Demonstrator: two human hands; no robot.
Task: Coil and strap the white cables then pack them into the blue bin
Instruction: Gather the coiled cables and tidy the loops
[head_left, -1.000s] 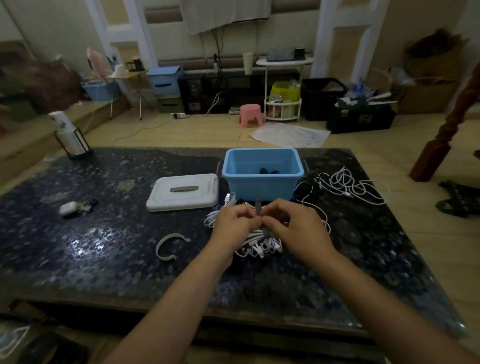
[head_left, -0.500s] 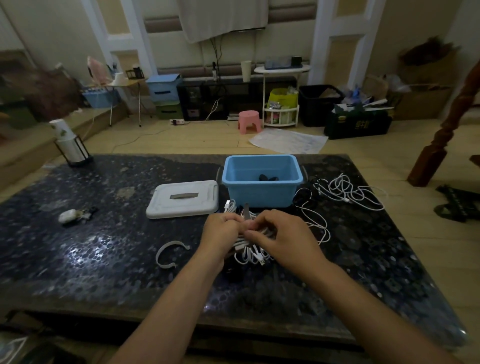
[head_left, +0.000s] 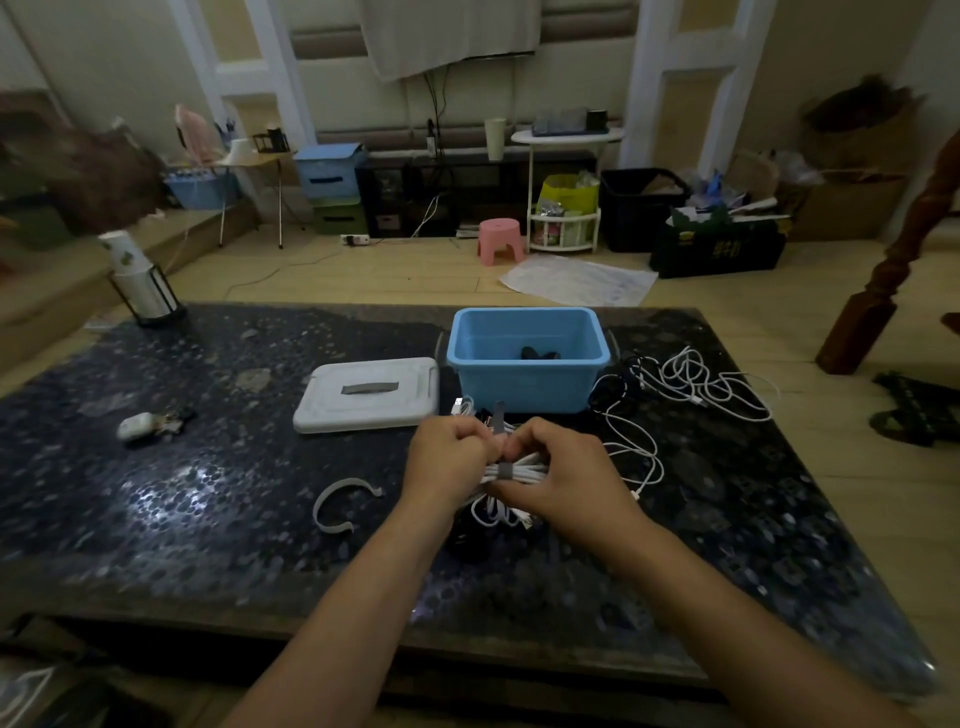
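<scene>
- At the far left corner of the dark speckled desk (head_left: 218, 493) stands a black wire holder with a stack of paper cups (head_left: 136, 278) in it.
- Nearer, on the left part of the desk, lies a small white object with something dark attached (head_left: 148, 424); I cannot tell what it is.
- A curved white strap (head_left: 337, 501) lies open on the desk, just left of the person's left forearm.
- A white lid (head_left: 366, 395) with a grey handle lies flat, just beside the left wall of the blue bin.
- The left hand (head_left: 448, 457) has its fingers curled, gripping the left end of the coiled white cable bundle (head_left: 514, 475) in front of the bin.
- A grey strap (head_left: 503, 470) wraps around the middle of the bundle, and its free end sticks up between the 2 hands.
- The blue bin (head_left: 524, 384) sits open at the middle far side of the desk; something dark lies on its floor.
- The right hand (head_left: 566, 478) curls over the right side of the bundle, its fingertips pinching at the strap.
- To the right of the bin, loose white cables (head_left: 701, 384) sprawl uncoiled on the desk, 1 strand trailing toward the right hand.
</scene>
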